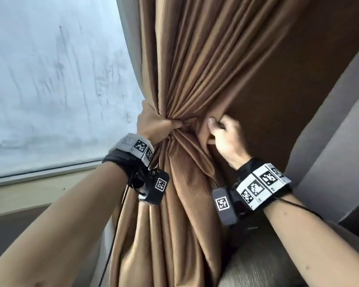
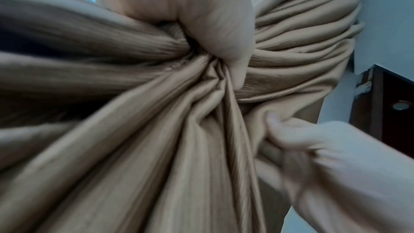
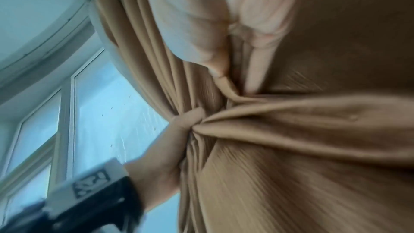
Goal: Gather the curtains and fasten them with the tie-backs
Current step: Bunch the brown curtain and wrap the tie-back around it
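Observation:
A brown ribbed curtain hangs to the right of the window. My left hand grips its bunched folds at mid height, thumb wrapped over the gathered waist. Just to the right, my right hand pinches a further fold of the curtain, its fingers curled into the cloth. In the right wrist view the left hand clamps the pleats. In the left wrist view the right hand digs into the fabric. No tie-back shows in any view.
A streaked window pane fills the left, with a pale sill below it. A grey wall runs behind the curtain on the right. A dark wooden frame with a round metal fitting is beside the wall.

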`<state>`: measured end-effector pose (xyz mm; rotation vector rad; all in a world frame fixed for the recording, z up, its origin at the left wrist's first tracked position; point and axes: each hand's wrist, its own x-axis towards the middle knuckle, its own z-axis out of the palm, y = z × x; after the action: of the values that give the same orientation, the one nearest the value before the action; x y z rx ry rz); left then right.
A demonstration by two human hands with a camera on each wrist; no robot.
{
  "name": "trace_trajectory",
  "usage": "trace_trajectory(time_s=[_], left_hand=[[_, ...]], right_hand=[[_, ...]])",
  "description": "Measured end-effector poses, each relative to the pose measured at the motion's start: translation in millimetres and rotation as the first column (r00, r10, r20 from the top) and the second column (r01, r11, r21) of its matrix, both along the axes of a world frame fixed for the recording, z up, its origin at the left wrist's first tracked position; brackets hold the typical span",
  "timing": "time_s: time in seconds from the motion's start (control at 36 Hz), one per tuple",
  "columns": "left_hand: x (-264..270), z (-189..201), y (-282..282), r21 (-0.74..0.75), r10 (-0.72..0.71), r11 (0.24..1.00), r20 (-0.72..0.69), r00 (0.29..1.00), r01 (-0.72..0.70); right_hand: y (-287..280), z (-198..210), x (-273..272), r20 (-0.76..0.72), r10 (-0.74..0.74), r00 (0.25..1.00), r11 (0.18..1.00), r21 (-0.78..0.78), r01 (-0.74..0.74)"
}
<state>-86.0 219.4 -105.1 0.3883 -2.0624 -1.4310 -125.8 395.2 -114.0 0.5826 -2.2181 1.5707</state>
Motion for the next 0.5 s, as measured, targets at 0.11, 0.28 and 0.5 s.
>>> trace_trajectory(time_s=[0.11, 0.28, 0.5], left_hand=[[5, -3, 5, -0.017, -0.040, 0.999, -0.004, 0.999, 0.040], [17, -3, 4, -0.021, -0.099, 0.995, -0.002, 0.995, 0.099], [14, -3, 0, -0.013, -0.032, 0.999, -0.022, 0.999, 0.032]], right_hand=[[-18, -6, 0, -0.008, -0.011, 1.000, 0.986, 0.166, 0.012], [-21, -12, -9, 0.374, 0.251, 0.893, 0.915, -0.393, -0.092], [-24, 4, 4, 0.383, 0.312, 0.869, 0.906, -0.395, -0.151]])
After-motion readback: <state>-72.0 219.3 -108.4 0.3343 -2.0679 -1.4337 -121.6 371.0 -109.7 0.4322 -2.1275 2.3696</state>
